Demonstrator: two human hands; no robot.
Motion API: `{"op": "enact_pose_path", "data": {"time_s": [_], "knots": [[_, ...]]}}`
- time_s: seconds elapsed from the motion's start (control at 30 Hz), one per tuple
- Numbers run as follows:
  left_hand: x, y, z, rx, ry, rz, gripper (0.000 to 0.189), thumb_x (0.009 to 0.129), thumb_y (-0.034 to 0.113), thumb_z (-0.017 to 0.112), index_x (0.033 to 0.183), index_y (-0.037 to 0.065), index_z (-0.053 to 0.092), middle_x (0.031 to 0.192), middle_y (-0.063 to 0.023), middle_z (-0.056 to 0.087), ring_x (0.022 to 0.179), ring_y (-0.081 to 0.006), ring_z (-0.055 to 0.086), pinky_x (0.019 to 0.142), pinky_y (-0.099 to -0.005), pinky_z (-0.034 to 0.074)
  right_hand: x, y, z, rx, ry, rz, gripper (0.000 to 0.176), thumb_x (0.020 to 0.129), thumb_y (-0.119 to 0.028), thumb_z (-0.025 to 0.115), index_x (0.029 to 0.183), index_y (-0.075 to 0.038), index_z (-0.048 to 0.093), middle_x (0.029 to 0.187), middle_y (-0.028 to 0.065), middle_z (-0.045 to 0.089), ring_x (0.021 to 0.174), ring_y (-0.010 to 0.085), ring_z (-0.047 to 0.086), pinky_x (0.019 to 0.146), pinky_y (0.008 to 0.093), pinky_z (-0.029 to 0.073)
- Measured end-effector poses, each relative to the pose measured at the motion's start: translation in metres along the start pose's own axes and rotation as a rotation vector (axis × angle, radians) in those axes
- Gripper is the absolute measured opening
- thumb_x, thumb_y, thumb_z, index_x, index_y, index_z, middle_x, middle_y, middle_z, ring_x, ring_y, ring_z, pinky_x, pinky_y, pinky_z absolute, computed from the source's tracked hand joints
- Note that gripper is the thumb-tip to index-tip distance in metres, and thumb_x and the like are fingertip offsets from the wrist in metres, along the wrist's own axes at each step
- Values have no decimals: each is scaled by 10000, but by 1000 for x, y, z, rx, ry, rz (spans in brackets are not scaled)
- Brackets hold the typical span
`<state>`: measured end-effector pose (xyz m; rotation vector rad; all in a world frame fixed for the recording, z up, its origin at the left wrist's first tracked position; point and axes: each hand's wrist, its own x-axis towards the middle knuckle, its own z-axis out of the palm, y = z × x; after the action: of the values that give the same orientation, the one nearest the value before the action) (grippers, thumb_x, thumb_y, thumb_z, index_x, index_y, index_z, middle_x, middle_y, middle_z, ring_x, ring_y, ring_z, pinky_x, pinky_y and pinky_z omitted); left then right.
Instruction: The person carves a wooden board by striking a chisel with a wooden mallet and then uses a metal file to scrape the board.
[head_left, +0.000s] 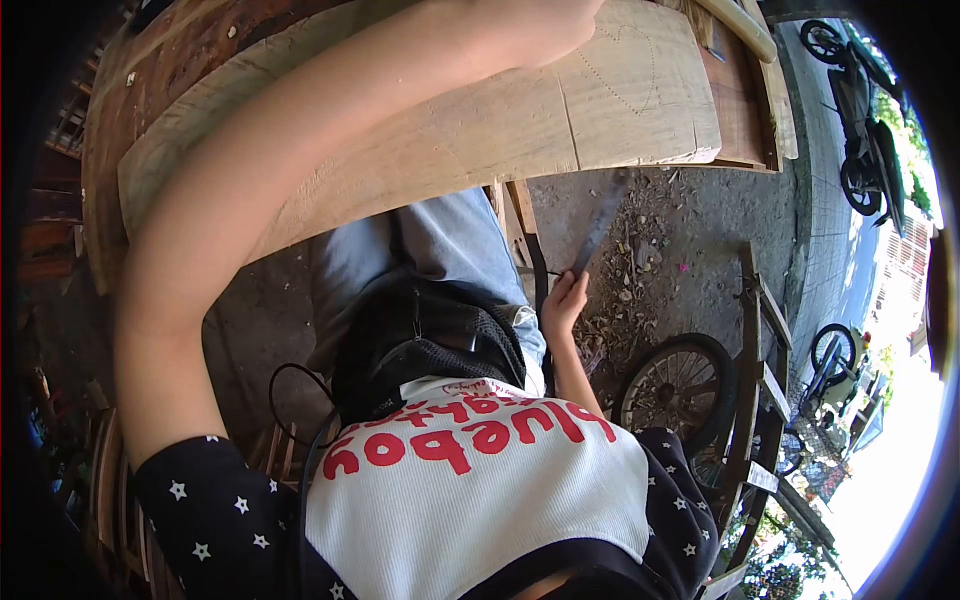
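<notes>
A pale wooden board (460,130) with a curved near edge lies across the top of the view. Toward its right end it bears a dotted outline and a thin dark line or crack. Across the board reaches my left arm, and my left hand (555,30) is over its far part, cut off by the top edge of the view, so its fingers are hidden. Lower down, beside my right thigh, my right hand (566,305) is closed around a long, narrow, dark metal blade (600,228). The blade points up toward the board's near edge and its far end is blurred.
The board rests on a rough wooden workbench (745,125). A rounded wooden piece (738,28) lies at its far right. Below are dirt and wood scraps on the ground (650,225), a spoked wheel (680,390) and a wooden frame (765,385). Motorbikes (860,130) stand outside.
</notes>
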<state>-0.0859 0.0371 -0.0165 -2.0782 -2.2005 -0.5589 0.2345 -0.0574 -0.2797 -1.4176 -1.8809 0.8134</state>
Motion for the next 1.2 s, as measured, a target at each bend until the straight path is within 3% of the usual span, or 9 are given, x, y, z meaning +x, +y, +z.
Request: {"op": "enact_pose_path", "data": {"time_s": [0.07, 0.17, 0.23, 0.3, 0.37, 0.57, 1.2], "knots": [[-3, -1, 4, -29, 107, 38, 251, 756, -6, 395, 943, -148, 485, 978, -294, 499, 968, -361, 499, 880, -421, 401, 9, -23, -18, 20, 60, -13, 209, 926, -209, 395, 828, -27, 427, 568, 20, 428, 453, 100, 397, 426, 247, 318], [-4, -1, 9, 2, 199, 64, 242, 753, 3, 398, 926, -141, 485, 969, -293, 501, 962, -366, 498, 876, -430, 399, 47, -98, -40, 336, 161, -41, 182, 935, -227, 373, 879, -60, 422, 596, -29, 370, 452, 44, 340, 421, 193, 298], [-2, -4, 8, 12, 148, 60, 250, 755, 11, 396, 934, -141, 481, 966, -291, 503, 957, -369, 499, 877, -431, 397, 67, -138, -55, 389, 185, -65, 185, 935, -222, 370, 874, -58, 429, 591, -30, 380, 454, 42, 353, 420, 193, 299], [-1, -3, 4, 16, 99, 63, 258, 758, 18, 395, 941, -142, 478, 962, -288, 504, 951, -372, 501, 878, -433, 394, 81, -168, -67, 31, 31, -133, 145, 904, -123, 405, 834, -4, 448, 531, 61, 462, 432, 154, 470, 415, 281, 348], [-4, -1, -2, -36, 74, 57, 250, 760, 27, 394, 926, -139, 481, 938, -280, 509, 925, -369, 508, 864, -436, 399, 87, -182, -67, -25, -31, -154, 134, 901, -103, 405, 825, 0, 448, 530, 76, 464, 428, 176, 477, 415, 290, 353], [0, -8, 15, 28, 201, 103, 204, 756, 18, 392, 877, -115, 489, 917, -273, 510, 898, -363, 514, 828, -441, 405, 85, -193, -65, -70, -109, -207, 96, 891, -52, 410, 816, 0, 441, 530, 97, 464, 424, 214, 486, 413, 298, 359], [-1, -4, 7, -14, 153, 59, 229, 762, 29, 375, 904, -111, 487, 947, -274, 507, 928, -369, 505, 835, -446, 392, 75, -185, -56, -88, -94, -200, 91, 892, -43, 404, 808, -9, 417, 495, 89, 416, 388, 198, 431, 393, 306, 323]]}}
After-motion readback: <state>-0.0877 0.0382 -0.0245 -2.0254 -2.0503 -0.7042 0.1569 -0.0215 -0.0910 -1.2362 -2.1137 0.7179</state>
